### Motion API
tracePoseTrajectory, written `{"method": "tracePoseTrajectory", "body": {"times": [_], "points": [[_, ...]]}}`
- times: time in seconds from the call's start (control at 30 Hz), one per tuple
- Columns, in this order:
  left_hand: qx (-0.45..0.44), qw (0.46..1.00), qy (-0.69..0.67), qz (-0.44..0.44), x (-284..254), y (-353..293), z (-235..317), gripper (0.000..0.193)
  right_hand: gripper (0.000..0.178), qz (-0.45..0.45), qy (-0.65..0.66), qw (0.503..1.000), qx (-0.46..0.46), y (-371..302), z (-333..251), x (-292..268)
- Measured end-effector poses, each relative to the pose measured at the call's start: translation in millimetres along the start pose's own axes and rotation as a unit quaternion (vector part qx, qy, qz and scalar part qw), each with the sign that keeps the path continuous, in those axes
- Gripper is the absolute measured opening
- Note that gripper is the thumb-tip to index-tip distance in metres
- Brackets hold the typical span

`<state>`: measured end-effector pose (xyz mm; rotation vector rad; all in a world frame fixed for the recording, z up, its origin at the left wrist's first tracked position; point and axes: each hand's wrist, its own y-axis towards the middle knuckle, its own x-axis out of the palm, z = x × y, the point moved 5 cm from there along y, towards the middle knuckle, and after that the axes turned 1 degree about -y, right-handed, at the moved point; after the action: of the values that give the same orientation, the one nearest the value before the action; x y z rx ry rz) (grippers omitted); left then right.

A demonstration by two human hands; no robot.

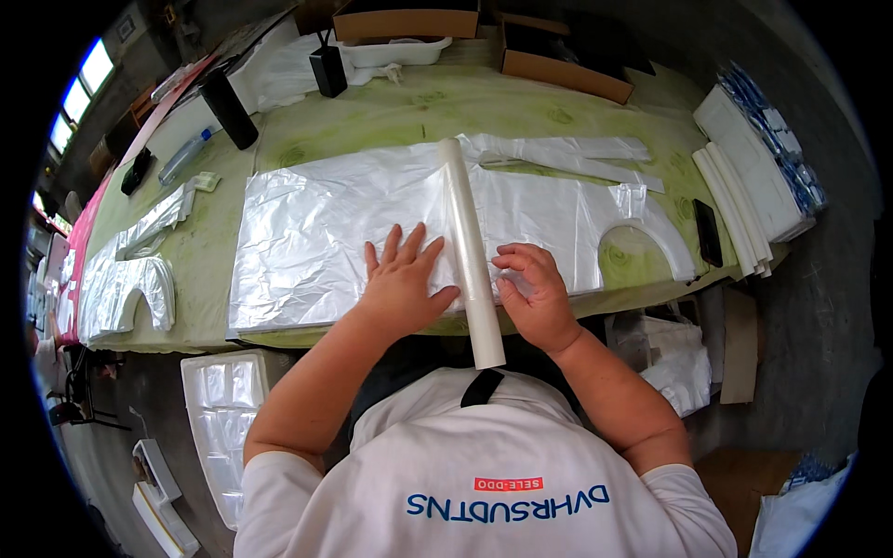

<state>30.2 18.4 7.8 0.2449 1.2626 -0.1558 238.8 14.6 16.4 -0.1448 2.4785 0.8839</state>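
A thin, shiny plastic apron [316,223] lies spread across the table, its curved neck part [665,232] to the right and its long ties [567,149] at the far side. Across its middle rests a long whitish tube [473,260], its near end sticking out past the table edge towards me. My left hand [402,279] lies flat on the plastic just left of the tube, fingers spread. Close by the tube's right side is my right hand [535,293], its fingers bent and apart, with nothing seen in them.
More folded plastic [139,279] lies on the left of the green-covered table [409,107]. Behind stand a black cylinder [228,110], a clear bottle [186,155] and cardboard boxes [567,60]. White tubes [735,209] and a phone [707,231] lie at right. A plastic crate [223,418] stands below left.
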Motion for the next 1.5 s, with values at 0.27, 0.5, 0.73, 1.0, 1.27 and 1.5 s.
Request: {"method": "tracePoseTrajectory", "body": {"times": [0.27,0.5,0.73,1.0,1.27,1.5], "points": [[0.006,0.978,-0.138,0.153,-54,-17,-48,0.031,0.027,-0.006,-0.009,1.0,-0.004,-7,2,-1],[0.155,0.958,-0.122,0.208,-55,6,-12,0.029,0.027,-0.024,-0.012,1.0,-0.003,-7,-8,5],[0.071,0.969,-0.199,0.125,9,23,5,0.076,0.031,-0.065,0.069,0.995,0.034,-13,-18,17],[0.099,0.993,-0.035,0.059,3,14,4,0.078,0.03,-0.059,0.0,0.997,-0.051,-8,-36,25],[0.182,0.974,-0.073,0.111,-28,38,21,0.033,0.026,-0.042,0.009,0.998,-0.045,-3,-38,23],[0.141,0.98,-0.111,0.091,-23,33,4,0.037,0.032,-0.054,-0.096,0.993,-0.038,19,-6,23]]}}
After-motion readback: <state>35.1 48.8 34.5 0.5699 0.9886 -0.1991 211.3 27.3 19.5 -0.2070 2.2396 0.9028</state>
